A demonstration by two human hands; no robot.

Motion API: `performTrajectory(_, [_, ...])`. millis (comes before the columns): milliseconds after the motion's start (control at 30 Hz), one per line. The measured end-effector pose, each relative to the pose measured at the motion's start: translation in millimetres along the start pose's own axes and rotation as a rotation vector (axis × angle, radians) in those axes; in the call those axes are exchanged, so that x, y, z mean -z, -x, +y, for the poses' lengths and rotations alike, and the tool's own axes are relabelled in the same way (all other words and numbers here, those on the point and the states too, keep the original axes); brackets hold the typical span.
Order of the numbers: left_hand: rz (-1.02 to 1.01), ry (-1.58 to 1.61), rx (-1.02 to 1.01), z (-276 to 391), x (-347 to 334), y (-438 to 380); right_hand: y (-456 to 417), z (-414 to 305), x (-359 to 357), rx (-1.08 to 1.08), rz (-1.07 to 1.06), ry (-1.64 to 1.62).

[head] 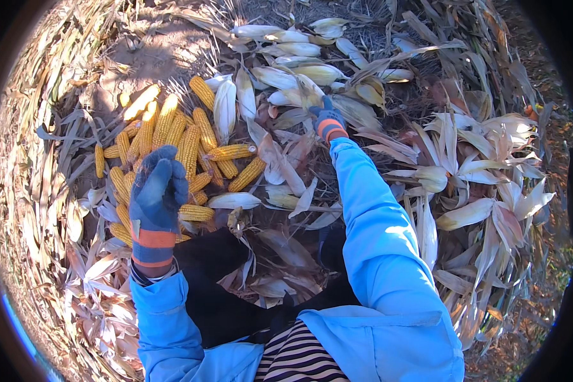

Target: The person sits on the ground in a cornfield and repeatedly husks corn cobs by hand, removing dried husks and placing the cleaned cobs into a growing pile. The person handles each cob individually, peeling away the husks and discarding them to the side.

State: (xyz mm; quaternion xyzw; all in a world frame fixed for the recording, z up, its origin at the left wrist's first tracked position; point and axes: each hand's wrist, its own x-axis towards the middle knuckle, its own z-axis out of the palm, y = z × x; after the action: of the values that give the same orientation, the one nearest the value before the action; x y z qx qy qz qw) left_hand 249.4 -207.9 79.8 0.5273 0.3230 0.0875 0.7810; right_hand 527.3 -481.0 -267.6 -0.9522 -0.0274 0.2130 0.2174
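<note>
My left hand (157,191), in a blue-grey glove with an orange-striped cuff, is raised over a pile of husked yellow corn cobs (164,122). Its fingers are curled inward, and no object shows in it; the inside of its grip is hidden. Stretched far forward, my right hand (329,119) wears a matching glove. Its fingertips reach the dry husk of an unhusked ear of corn (310,90), but whether they close around it is unclear. More ears in pale husks (293,49) lie in a loose heap beyond that hand.
Opened, empty-looking husks (458,157) are heaped at the right. Dry corn stalks and leaves (43,157) line the left side, with bare soil (145,52) at the upper left. Loose husks (286,246) lie between my dark-clothed legs (215,305). One husk-covered ear (234,200) lies beside the cobs.
</note>
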Motion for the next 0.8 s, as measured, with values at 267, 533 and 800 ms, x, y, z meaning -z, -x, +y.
performTrajectory(267, [-0.008, -0.018, -0.005, -2, 1, -1, 17, -47, -4, 0.026, 0.06, 0.106])
performTrajectory(533, [0.014, -0.001, 0.006, -2, 0, -1, 30, -49, -14, 0.301, 0.071, 0.407])
performTrajectory(800, [0.006, 0.023, 0.011, -4, 0, 1, 37, -55, -7, 0.274, 0.093, 0.343])
